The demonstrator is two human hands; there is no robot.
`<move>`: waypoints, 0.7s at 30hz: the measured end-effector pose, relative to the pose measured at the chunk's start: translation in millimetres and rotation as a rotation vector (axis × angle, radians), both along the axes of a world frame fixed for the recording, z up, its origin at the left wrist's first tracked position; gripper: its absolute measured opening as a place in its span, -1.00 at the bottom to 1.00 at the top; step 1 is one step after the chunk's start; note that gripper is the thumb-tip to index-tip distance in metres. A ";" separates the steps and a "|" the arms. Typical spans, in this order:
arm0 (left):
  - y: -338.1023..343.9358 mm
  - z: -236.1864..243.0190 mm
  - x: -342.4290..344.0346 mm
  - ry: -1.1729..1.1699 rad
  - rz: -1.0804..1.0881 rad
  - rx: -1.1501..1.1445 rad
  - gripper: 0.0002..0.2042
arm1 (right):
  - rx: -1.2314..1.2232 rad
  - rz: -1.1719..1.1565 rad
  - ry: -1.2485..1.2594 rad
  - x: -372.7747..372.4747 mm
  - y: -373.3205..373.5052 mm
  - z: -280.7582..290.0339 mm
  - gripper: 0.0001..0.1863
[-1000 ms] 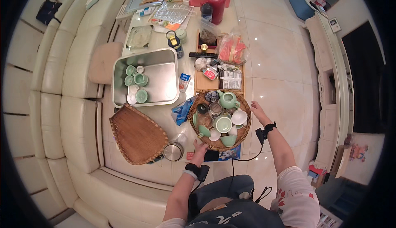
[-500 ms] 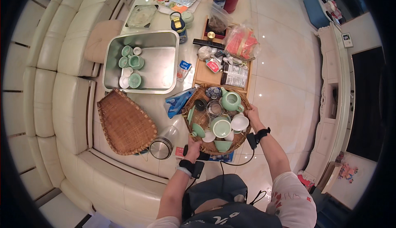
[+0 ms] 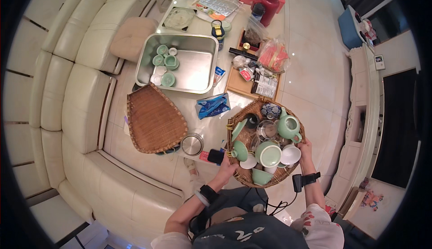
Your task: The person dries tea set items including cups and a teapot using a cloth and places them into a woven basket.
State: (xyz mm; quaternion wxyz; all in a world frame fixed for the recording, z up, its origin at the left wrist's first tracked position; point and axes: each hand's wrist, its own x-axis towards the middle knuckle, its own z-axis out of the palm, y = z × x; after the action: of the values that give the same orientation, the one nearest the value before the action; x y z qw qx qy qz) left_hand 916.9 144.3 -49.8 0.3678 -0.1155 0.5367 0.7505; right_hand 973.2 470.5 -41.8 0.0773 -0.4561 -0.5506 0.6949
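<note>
Both my hands grip the rim of a round woven basket (image 3: 245, 144) filled with tea ware. My left hand (image 3: 227, 170) is closed on its lower left rim, and my right hand (image 3: 305, 152) on its right side. Inside lie a pale green teapot (image 3: 288, 126), a larger green-and-white bowl-like piece (image 3: 268, 153), a white cup (image 3: 290, 155), a green bowl (image 3: 262, 177), green lids (image 3: 240, 150), a clear glass vessel (image 3: 267, 130), a dark round piece (image 3: 252, 120) and a blue patterned piece (image 3: 271, 110). The basket is held near my body, past the table's near right corner.
On the table stand a steel basin (image 3: 198, 71) with green and white cups (image 3: 171, 62), a brown woven tray (image 3: 156, 122), a steel-rimmed glass jar (image 3: 192, 144), a blue packet (image 3: 212, 106) and a wooden tray (image 3: 240, 83) of packages. A cream sofa (image 3: 81, 109) flanks the left.
My hands have brought the basket closer to my body and to the right, off the table's near end. The blue packet and the glass jar now show more fully. My view has shifted.
</note>
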 end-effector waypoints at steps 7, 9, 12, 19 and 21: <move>-71.4 85.8 -1.3 0.127 -0.101 0.014 -0.26 | 0.068 -0.002 0.024 10.6 -68.2 91.8 -0.69; -104.0 105.5 0.8 0.161 -0.133 -0.035 -0.27 | 0.069 0.064 0.086 8.3 -92.5 111.9 -0.72; -163.6 145.4 4.2 0.269 -0.062 -0.028 -0.31 | 0.091 0.104 0.096 -5.9 -151.4 152.9 -0.76; -328.3 216.1 0.2 0.421 0.118 -0.093 -0.39 | -0.008 0.270 0.112 -64.3 -302.6 196.6 -0.76; -378.0 214.7 -7.6 0.424 0.182 -0.179 -0.41 | -0.037 0.357 0.136 -91.4 -362.1 222.0 -0.77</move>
State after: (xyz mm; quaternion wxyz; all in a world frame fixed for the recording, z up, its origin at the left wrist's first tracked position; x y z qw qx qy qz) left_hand 909.3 -233.7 164.9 0.1663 -0.0354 0.6536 0.7375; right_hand 881.8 108.4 180.2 -0.0187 -0.3044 -0.6033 0.7369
